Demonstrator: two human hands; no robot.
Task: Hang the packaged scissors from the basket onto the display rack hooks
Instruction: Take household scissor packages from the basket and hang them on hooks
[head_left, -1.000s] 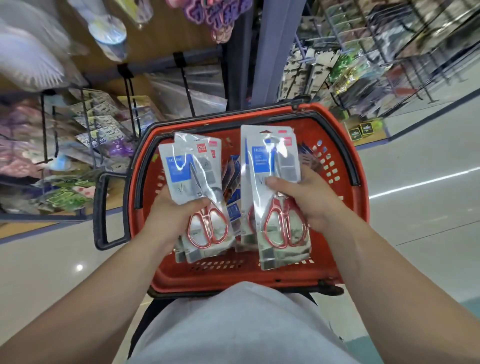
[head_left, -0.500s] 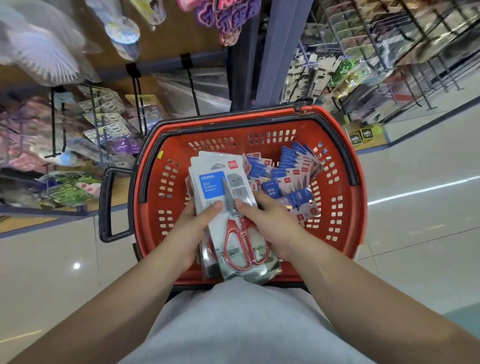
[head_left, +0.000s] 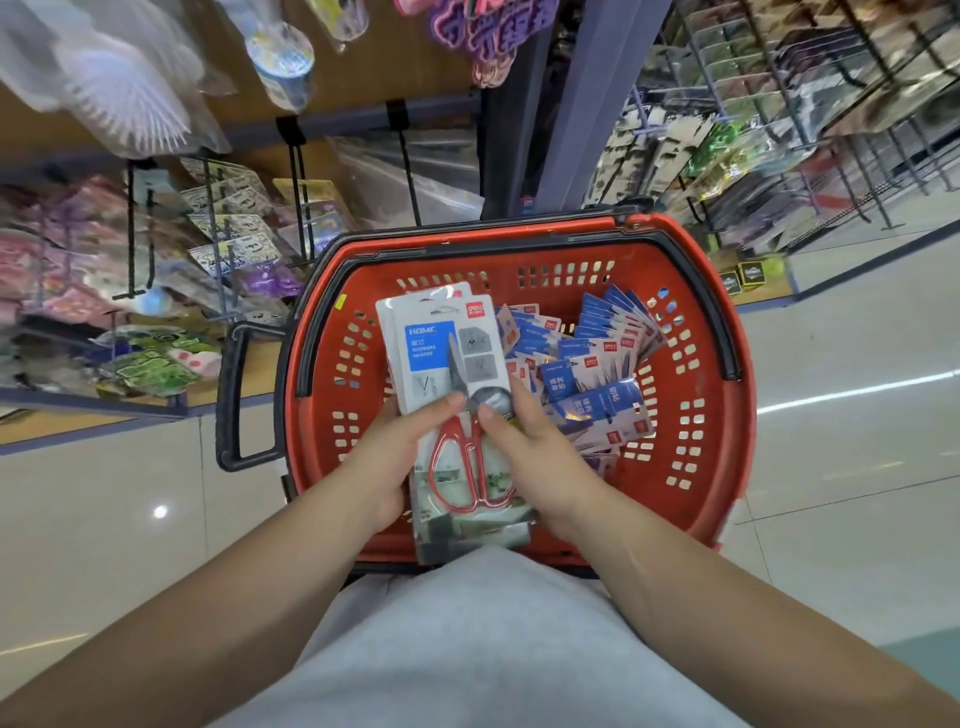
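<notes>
we see both hands gripping one stack of packaged scissors over the red basket; the left hand curls round the stack's left edge, thumb on the front; the right hand holds its right edge, thumb beside the red handles; blue packs lie heaped in the basket; the display rack hooks stand beyond, to the left.

I note a grey pillar at top centre. Left of pillar: purple cut-out ornament just beside it, sticker packs lower, white pleated fan furthest out. Right of pillar: small dark boxes, glossy tiled floor.
</notes>
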